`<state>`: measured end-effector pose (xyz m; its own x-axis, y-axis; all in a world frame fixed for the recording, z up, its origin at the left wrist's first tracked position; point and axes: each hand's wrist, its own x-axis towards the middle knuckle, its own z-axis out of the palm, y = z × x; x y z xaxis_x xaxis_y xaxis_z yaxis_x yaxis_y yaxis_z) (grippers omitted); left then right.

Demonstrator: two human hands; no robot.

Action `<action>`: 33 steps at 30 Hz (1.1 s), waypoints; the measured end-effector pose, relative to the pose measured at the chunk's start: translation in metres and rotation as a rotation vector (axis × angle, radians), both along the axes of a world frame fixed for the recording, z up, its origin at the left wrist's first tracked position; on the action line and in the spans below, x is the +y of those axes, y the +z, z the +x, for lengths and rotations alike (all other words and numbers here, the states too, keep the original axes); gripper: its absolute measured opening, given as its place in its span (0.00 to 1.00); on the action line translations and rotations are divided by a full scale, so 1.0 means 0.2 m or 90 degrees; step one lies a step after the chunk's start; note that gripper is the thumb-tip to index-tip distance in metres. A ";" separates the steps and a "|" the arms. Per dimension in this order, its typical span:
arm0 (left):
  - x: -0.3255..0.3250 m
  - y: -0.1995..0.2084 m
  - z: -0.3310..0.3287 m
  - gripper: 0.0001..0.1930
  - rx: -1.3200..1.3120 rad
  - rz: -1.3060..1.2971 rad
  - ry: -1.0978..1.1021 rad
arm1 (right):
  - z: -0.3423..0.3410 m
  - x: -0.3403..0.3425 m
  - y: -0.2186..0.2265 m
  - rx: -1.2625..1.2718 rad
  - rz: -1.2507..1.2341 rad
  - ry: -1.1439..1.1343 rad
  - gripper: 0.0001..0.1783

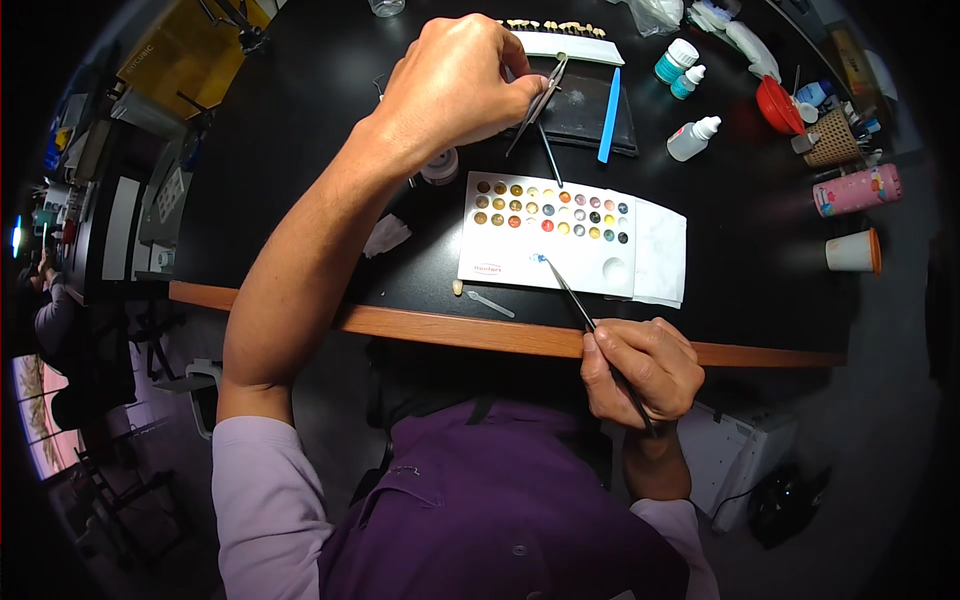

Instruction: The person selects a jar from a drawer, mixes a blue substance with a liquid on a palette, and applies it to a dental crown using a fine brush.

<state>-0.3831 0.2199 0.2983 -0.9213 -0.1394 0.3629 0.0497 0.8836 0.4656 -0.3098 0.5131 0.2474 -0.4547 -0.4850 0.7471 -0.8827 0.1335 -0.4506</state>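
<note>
Two bare hands, both occupied. Metal tweezers (541, 103) are gripped in the left hand (460, 85), above the far part of the bench; what is pinched at their far end is too small to be told. A slim dark brush (572, 294) is held pen-fashion in the right hand (645, 370), its tip placed at a small blue smear (540, 258) on a white palette (510, 248). The palette is filled with three rows of round coloured wells and is bordered on its right by white paper (662, 255).

Surface: black bench (760, 280), edged in brown wood. Just beside the palette's near edge are laid a tooth-shaped piece (458, 287) and a small translucent spatula (490, 304). Beyond, a blue strip (609, 115) is rested on a black slab (590, 100), backed by a row of tooth-shaped tabs (560, 27). To the right are ranged a white dropper bottle (693, 138), a red bowl (778, 105), a woven holder (832, 137), a pink tumbler (857, 190) and an orange-rimmed cup (850, 252).

Room: an amber box (180, 55) is stationed at far left; another person (52, 305) is seen at the left edge; a white cabinet (735, 460) is kept beneath the bench.
</note>
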 end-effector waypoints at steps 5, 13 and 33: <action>0.03 -0.01 0.01 0.13 -0.026 0.024 0.004 | 0.01 0.01 -0.01 0.003 0.012 -0.003 0.14; 0.05 0.00 -0.05 0.14 -0.059 0.004 0.004 | 0.00 0.01 0.01 0.009 0.016 -0.004 0.14; 0.11 0.01 -0.19 0.16 -0.140 -0.160 0.067 | -0.01 0.00 0.00 -0.002 0.035 0.017 0.15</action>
